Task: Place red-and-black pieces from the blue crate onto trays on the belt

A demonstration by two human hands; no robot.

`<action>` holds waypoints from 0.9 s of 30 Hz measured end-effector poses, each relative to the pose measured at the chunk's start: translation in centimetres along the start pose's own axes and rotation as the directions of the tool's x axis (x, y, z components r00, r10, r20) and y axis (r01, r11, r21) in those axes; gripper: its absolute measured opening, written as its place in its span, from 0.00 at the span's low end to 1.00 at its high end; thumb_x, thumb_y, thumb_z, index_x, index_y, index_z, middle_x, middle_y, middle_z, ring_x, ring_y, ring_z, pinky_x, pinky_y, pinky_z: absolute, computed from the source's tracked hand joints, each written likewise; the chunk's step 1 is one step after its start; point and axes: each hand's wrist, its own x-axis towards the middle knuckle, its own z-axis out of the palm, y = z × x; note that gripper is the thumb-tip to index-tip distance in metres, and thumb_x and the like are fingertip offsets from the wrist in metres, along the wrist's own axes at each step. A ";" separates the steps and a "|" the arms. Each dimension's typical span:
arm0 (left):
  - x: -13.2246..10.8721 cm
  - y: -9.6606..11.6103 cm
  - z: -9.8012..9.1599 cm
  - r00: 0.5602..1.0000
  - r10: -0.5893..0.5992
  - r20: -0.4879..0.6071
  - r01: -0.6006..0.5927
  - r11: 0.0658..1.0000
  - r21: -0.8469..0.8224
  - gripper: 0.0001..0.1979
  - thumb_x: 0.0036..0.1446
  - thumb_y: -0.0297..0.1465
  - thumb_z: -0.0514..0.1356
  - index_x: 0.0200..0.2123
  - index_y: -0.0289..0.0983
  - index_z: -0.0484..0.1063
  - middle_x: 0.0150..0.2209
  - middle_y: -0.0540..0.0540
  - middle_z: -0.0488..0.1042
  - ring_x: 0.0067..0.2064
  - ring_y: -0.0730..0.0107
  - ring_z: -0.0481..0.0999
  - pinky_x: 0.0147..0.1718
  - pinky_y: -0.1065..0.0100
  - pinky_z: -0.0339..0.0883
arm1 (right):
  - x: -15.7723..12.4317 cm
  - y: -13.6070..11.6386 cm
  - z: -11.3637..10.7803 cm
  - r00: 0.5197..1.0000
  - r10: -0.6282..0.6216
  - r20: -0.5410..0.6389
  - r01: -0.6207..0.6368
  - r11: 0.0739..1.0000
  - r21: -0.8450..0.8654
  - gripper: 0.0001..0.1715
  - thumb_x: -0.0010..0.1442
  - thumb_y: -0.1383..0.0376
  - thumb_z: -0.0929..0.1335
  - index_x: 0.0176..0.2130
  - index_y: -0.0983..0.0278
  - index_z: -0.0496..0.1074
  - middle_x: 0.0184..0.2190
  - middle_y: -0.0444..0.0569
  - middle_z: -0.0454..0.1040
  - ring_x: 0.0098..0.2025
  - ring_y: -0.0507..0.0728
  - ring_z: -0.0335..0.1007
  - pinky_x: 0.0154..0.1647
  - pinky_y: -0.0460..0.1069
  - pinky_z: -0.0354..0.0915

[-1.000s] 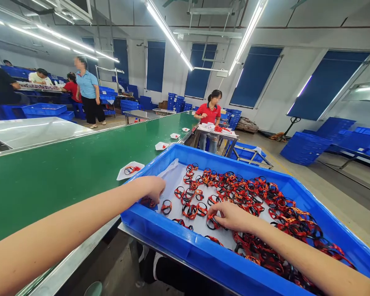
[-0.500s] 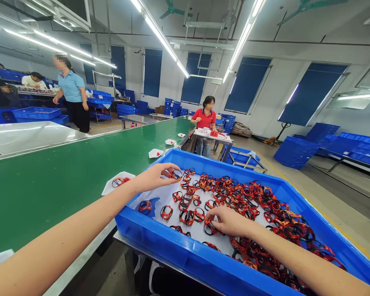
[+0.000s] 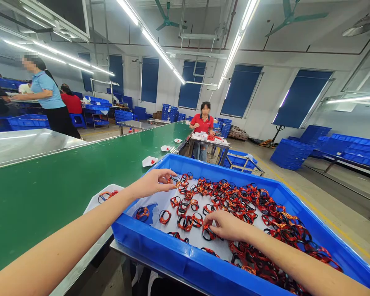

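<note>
Left hand: ours [image 3: 156, 181] is over the tray's left end, thumb and fingers nearly closed, seemingly pinching a ring.
Left ring: this one [image 3: 175, 184] sits at our left fingertips, to the hand's right; it is round, so we read no clear long axis, and we cannot tell whether it touches the liner.
Right hand: ours [image 3: 226, 224] bends low over the middle, thumb and finger drawn in on another ring.
Right ring: it [image 3: 209, 237] lies left of that hand, its loop partly hidden by our fingers.
Between the hands: we see loose rings [image 3: 184, 223] spread on the white liner [image 3: 197, 238], several nearer our right hand.
Pile: the heaped rings [image 3: 283, 230] lie to the right, beyond our right hand and about its forearm.
Tray: blue [image 3: 179, 263], on a metal surface [image 3: 119, 247].
Belt: green [image 3: 58, 176], just left of the tray, with white dishes [image 3: 148, 163] along it.
</note>
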 end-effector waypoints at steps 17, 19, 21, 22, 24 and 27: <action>-0.2 0.8 -0.5 0.999 -0.006 -0.043 -0.014 0.895 -0.445 0.11 0.46 0.28 0.66 0.35 0.35 0.69 0.34 0.50 0.72 0.38 0.74 0.72 0.43 0.64 0.68 | -0.1 0.0 -0.1 1.000 0.022 0.003 -0.022 0.999 0.031 0.21 0.51 0.70 0.61 0.41 0.61 0.76 0.35 0.46 0.77 0.32 0.53 0.70 0.35 0.45 0.62; -0.2 0.9 -0.5 0.999 -0.016 -0.041 -0.004 0.894 -0.447 0.12 0.46 0.28 0.66 0.35 0.35 0.69 0.34 0.49 0.72 0.37 0.74 0.72 0.43 0.64 0.68 | 0.0 0.0 0.0 1.000 0.018 -0.001 -0.018 0.999 0.027 0.21 0.51 0.70 0.61 0.41 0.61 0.76 0.35 0.46 0.77 0.32 0.53 0.70 0.35 0.45 0.62; -0.2 0.9 -0.6 0.999 -0.018 -0.045 -0.004 0.894 -0.449 0.12 0.45 0.28 0.66 0.35 0.36 0.70 0.34 0.49 0.73 0.37 0.74 0.72 0.42 0.65 0.68 | 0.0 0.0 0.0 1.000 0.020 -0.001 -0.020 1.000 0.021 0.21 0.51 0.70 0.61 0.41 0.61 0.76 0.34 0.46 0.78 0.30 0.53 0.70 0.34 0.45 0.61; -0.3 0.9 -0.6 0.999 -0.015 -0.045 -0.007 0.893 -0.449 0.12 0.45 0.28 0.66 0.35 0.36 0.70 0.34 0.49 0.73 0.37 0.74 0.72 0.42 0.65 0.68 | 0.0 0.0 0.0 1.000 0.021 -0.002 -0.021 1.000 0.018 0.20 0.51 0.70 0.61 0.41 0.62 0.76 0.33 0.46 0.78 0.30 0.53 0.70 0.33 0.45 0.61; -0.3 0.8 -0.6 0.999 -0.006 -0.041 -0.013 0.892 -0.452 0.11 0.45 0.28 0.66 0.34 0.36 0.70 0.34 0.49 0.73 0.37 0.74 0.72 0.41 0.66 0.68 | 0.0 0.0 0.0 1.000 0.021 -0.001 -0.021 1.000 0.013 0.20 0.51 0.71 0.61 0.41 0.62 0.76 0.32 0.46 0.77 0.29 0.52 0.70 0.32 0.44 0.61; -0.3 0.7 -0.6 0.999 0.001 -0.033 -0.016 0.891 -0.454 0.11 0.45 0.28 0.66 0.34 0.36 0.71 0.35 0.49 0.73 0.38 0.73 0.72 0.41 0.66 0.67 | 0.0 -0.1 0.0 1.000 0.019 -0.009 -0.019 1.000 0.001 0.20 0.51 0.71 0.62 0.41 0.62 0.76 0.32 0.46 0.77 0.29 0.52 0.70 0.32 0.44 0.61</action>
